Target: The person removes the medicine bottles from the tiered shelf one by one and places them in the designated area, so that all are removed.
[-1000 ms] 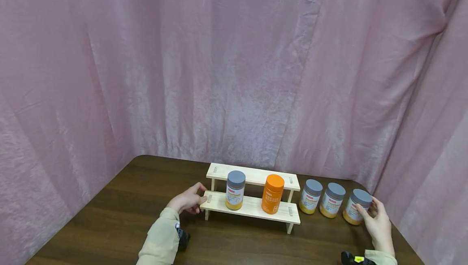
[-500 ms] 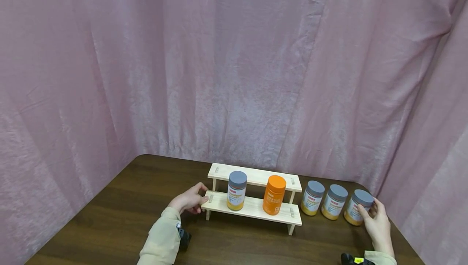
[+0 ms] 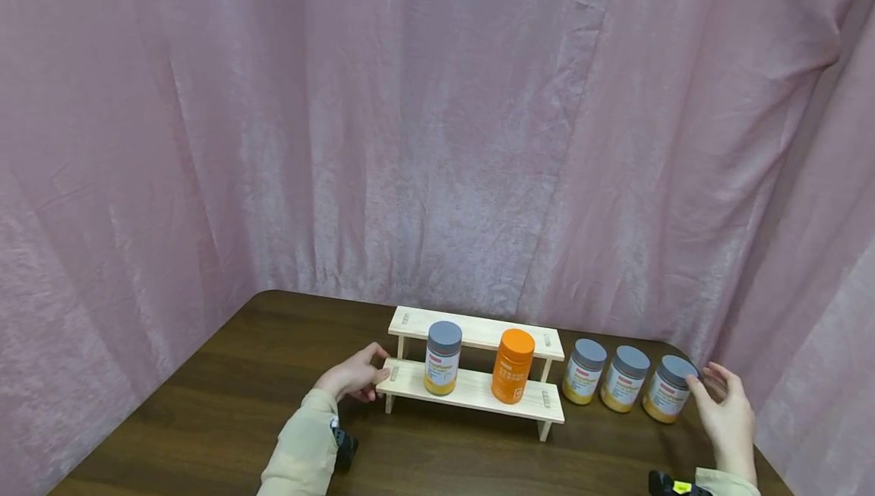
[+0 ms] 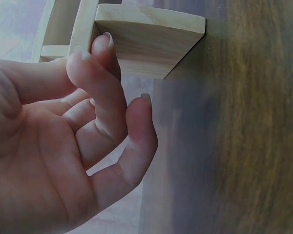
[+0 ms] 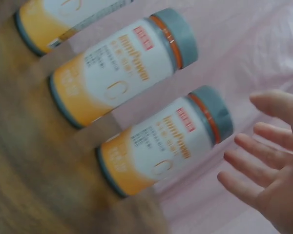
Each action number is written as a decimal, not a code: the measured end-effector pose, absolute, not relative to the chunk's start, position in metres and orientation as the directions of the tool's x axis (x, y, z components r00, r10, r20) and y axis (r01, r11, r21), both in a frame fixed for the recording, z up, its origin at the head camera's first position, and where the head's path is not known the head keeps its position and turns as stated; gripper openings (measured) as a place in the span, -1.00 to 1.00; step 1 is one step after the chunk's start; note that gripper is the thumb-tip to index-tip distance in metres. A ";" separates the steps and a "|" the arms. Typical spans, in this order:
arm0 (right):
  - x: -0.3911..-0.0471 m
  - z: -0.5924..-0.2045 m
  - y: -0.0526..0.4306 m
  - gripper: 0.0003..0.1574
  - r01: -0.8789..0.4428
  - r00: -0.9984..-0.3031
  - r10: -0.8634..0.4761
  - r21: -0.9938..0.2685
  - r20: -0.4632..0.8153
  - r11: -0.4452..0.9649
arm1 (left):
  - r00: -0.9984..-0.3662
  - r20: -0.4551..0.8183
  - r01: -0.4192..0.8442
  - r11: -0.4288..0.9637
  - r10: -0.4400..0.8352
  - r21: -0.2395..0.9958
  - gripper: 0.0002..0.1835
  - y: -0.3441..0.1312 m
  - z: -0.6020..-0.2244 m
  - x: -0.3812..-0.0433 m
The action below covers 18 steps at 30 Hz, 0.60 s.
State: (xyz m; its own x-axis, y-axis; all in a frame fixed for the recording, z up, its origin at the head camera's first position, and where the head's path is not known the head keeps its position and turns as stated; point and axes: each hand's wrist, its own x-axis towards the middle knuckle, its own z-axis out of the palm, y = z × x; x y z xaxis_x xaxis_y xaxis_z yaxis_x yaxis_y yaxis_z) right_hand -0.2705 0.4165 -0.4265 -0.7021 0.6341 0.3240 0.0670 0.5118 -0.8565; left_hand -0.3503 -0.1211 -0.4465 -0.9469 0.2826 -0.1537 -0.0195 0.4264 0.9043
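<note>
At the left end of the lower board of a two-tier wooden rack (image 3: 475, 383), my left hand (image 3: 352, 376) pinches the board's edge between thumb and fingers. The left wrist view shows these fingers curled at the pale wooden board and its leg (image 4: 146, 44). On the lower tier stand a grey-lidded supplement jar (image 3: 441, 363) and an orange jar (image 3: 513, 371). My right hand (image 3: 730, 416) is just right of the rightmost grey-lidded jar (image 3: 664, 393), fingers loosely spread. In the right wrist view, a gap shows between those fingers and the jar (image 5: 161, 146).
Two more grey-lidded jars, one nearer the rack (image 3: 582, 374) and a middle one (image 3: 623, 382), stand in the row on the dark wooden table (image 3: 225, 405). A pink curtain (image 3: 472, 139) hangs behind. The table's right edge runs close by the right hand.
My right hand has let go of the rightmost jar and moved away to the right. The jar stays standing in the row. My left hand still holds the rack's end.
</note>
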 end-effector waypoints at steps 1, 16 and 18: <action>-0.270 -0.425 0.416 -0.30 0.055 -0.697 0.633 -0.855 0.337 0.515 | -0.947 -0.153 -0.018 0.426 0.283 0.904 -0.75 -0.121 -0.446 -0.350; -0.266 -0.403 0.402 -0.58 0.024 -0.699 0.556 -0.763 0.449 0.646 | -0.949 -0.159 -0.028 0.429 0.272 0.903 -0.74 -0.123 -0.446 -0.352; -0.267 -0.403 0.400 -0.58 0.029 -0.714 0.543 -0.757 0.442 0.653 | -0.948 -0.161 -0.030 0.427 0.274 0.904 -0.74 -0.122 -0.448 -0.353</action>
